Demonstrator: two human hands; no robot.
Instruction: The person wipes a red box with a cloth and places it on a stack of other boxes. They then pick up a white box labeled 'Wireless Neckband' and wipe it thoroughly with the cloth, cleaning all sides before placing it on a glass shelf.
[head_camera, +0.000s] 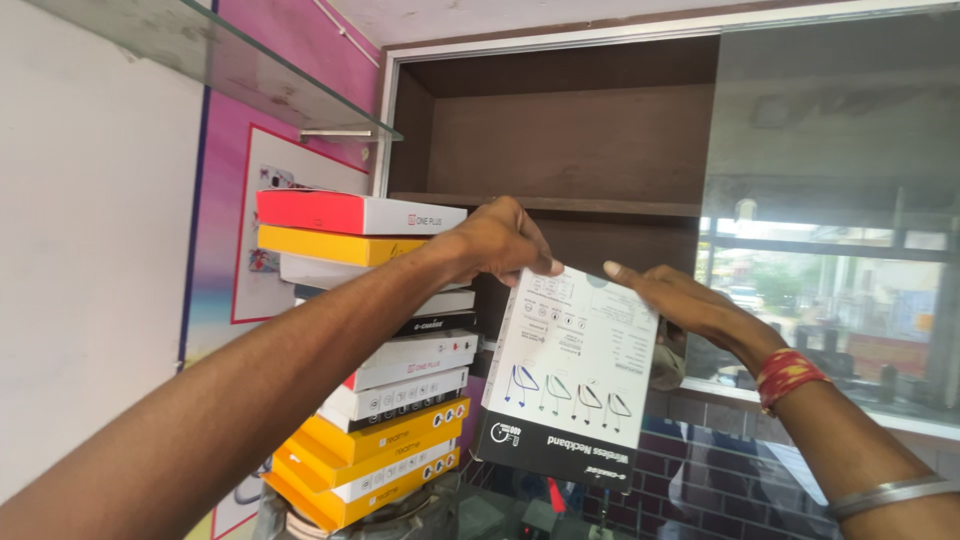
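White neckband-earphone box (570, 375), upside down, black band lowest: held in mid-air before the dark wooden cabinet (570, 140), left hand (500, 240) pinching its top left corner, right hand (680, 305) gripping its top right edge. Leaning stack of phone boxes (375, 360) just beside its left edge. Open cabinet shelf room above; glass shelf (220, 65) upper left.

Daylight enters from the window (830, 290) at right; the view through it is washed out and hazy, with pale reflections across the glass. Left of the window the wooden cabinet (560, 140) recess sits dim and brown. Far left of the window the white wall (90, 250) is evenly bright. Forearms nearest the lens are soft, slightly blurred. The glass shelf (220, 70) above slants steeply near the frame edge.
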